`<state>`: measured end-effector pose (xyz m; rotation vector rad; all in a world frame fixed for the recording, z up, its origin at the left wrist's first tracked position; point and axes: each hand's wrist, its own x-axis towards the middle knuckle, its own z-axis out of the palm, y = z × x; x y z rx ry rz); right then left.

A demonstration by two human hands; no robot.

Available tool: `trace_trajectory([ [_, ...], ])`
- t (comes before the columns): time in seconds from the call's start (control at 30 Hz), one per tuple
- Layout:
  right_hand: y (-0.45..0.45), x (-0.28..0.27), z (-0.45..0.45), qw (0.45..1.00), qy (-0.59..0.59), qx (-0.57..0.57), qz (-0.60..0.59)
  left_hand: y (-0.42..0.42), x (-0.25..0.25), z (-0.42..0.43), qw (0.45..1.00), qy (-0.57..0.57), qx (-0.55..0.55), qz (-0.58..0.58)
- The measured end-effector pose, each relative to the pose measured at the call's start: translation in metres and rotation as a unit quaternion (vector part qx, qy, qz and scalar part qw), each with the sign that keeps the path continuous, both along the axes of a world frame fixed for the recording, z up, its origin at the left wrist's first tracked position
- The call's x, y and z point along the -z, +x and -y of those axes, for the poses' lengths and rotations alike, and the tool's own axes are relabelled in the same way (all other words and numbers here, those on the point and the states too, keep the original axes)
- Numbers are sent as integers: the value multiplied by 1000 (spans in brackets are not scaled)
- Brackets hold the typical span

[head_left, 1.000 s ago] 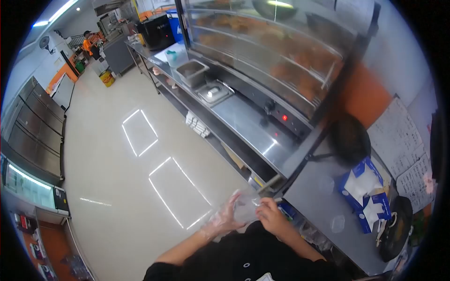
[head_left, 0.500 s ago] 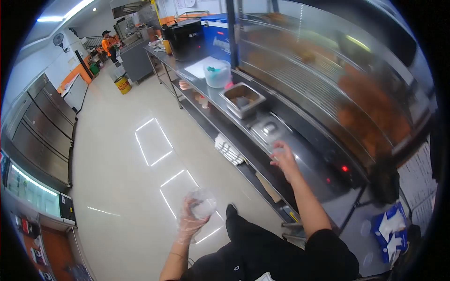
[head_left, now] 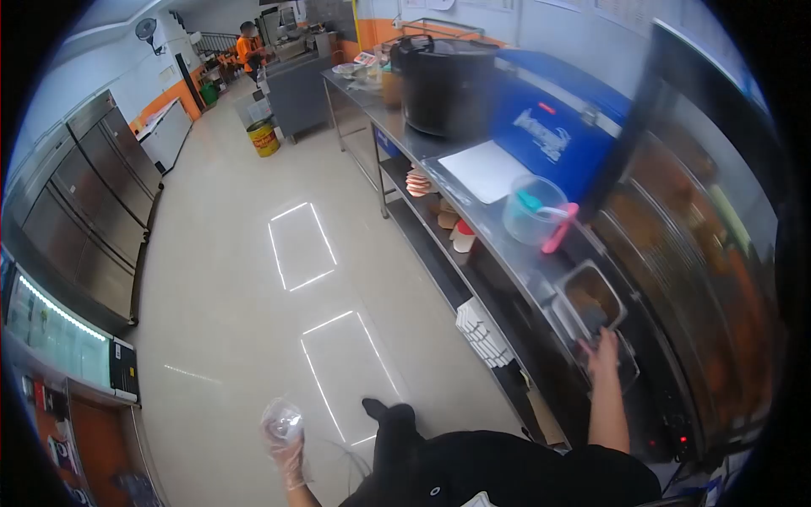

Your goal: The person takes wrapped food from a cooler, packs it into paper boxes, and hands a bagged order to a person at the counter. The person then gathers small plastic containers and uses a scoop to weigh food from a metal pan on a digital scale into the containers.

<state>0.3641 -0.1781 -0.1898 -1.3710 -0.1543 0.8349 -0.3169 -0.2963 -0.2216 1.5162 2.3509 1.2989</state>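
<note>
A clear plastic glove covers my left hand (head_left: 290, 448), which is held out over the floor with its fingers wrapped round a small clear plastic cup (head_left: 282, 420). My bare right hand (head_left: 602, 352) reaches over the steel counter, at the near edge of a steel pan (head_left: 594, 297) with brown contents. Something dark and blurred shows in the pan beside the fingertips; whether the fingers grip it cannot be made out. Just behind the pan stands a clear tub (head_left: 532, 215) holding a teal item, with a pink handle (head_left: 561, 228) at its side.
A glass display case (head_left: 693, 253) borders the counter on the right. Farther back are a white board (head_left: 484, 171), a blue cooler box (head_left: 549, 127) and a large black pot (head_left: 448, 89). A co-worker in orange (head_left: 247, 51) stands far off, beyond a yellow tin (head_left: 263, 139).
The view has swung right and moved along the counter. My right hand has gone from above the metal lid to the pan. My left hand, still round the cup, is lower and farther left.
</note>
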Motion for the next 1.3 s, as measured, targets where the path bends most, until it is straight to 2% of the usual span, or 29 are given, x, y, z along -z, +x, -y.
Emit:
trace_trajectory([
  [0.07, 6, 13, 3, 999, 6, 38, 3, -51, 16, -45, 999, 28, -24, 17],
  [0.1, -3, 6, 8, 999, 22, 23, 12, -70, 10, -76, 999, 20, -16, 31],
  [0.17, -31, -11, 12, 996, -40, 68, 43, -99, -12, -139, 998, -3, -2, 61],
  [0.2, -34, -3, 20, 994, -47, 75, 63, -111, -19, -173, 993, 3, 17, 115],
  [0.27, -81, -29, 22, 989, -93, 87, 81, -133, -26, -265, 974, 33, 58, 218],
  [0.3, -100, -35, 22, 982, -121, 104, 101, -145, -27, -309, 981, 22, 84, 171],
  [0.33, -115, -39, 26, 984, -110, 95, 99, -155, -25, -351, 986, 7, 110, 123],
  [0.37, -139, -50, 21, 979, -140, 85, 122, -160, -16, -398, 975, 30, 152, 161],
  [0.4, -137, -33, 24, 975, -146, 59, 156, -164, -9, -446, 959, 53, 195, 197],
  [0.47, -158, -21, 4, 967, -170, 51, 183, -145, -24, -534, 934, 73, 239, 254],
  [0.5, -180, -25, -22, 966, -184, 13, 183, -133, -40, -576, 936, 75, 249, 237],
  [0.53, -199, -28, -55, 963, -194, -24, 184, -126, -52, -612, 937, 79, 260, 220],
  [0.6, -235, -26, -134, 948, -203, -102, 222, -129, -48, -681, 922, 45, 279, 266],
  [0.63, -231, -3, -174, 901, -256, -153, 314, -130, -48, -713, 912, 29, 286, 291],
  [0.67, -277, -26, -241, 934, -202, -164, 246, -134, -48, -738, 914, 80, 295, 266],
  [0.7, -335, -70, -314, 948, -198, -170, 180, -149, -46, -760, 921, 60, 289, 252],
  [0.73, -332, -38, -361, 955, -142, -214, 149, -170, -37, -775, 929, 37, 281, 239],
  [0.77, -352, -45, -419, 939, -183, -261, 127, -192, -31, -789, 936, 16, 272, 224],
  [0.8, -381, -41, -485, 952, -117, -264, 101, -219, -27, -801, 924, 13, 272, 268],
  [0.83, -399, -26, -545, 944, -87, -290, 129, -247, -23, -808, 911, 9, 269, 312],
  [0.87, -438, -49, -607, 946, -97, -283, 129, -278, -22, -811, 909, -11, 248, 333],
  [0.9, -460, -50, -663, 930, -90, -324, 151, -310, -23, -810, 907, -31, 227, 354],
  [0.93, -492, -54, -719, 936, -42, -316, 150, -342, -22, -804, 926, -18, 218, 308],
  [0.97, -517, -68, -770, 902, -85, -361, 221, -381, 4, -796, 950, -24, 161, 265],
  [1.0, -534, -51, -822, 919, -66, -364, 138, -411, 15, -795, 964, -43, 100, 242],
  [1.1, -595, -38, -960, 911, -1, -406, 77, -488, 35, -814, 968, -111, -97, 203],
  [1.17, -631, -26, -1036, 919, -17, -392, 27, -529, 45, -839, 956, -151, -191, 165],
  [1.23, -667, -15, -1104, 920, -26, -391, -5, -565, 48, -877, 950, -172, -226, 128],
  [1.3, -689, -17, -1159, 911, -40, -411, -3, -589, 36, -933, 956, -163, -206, 128],
])
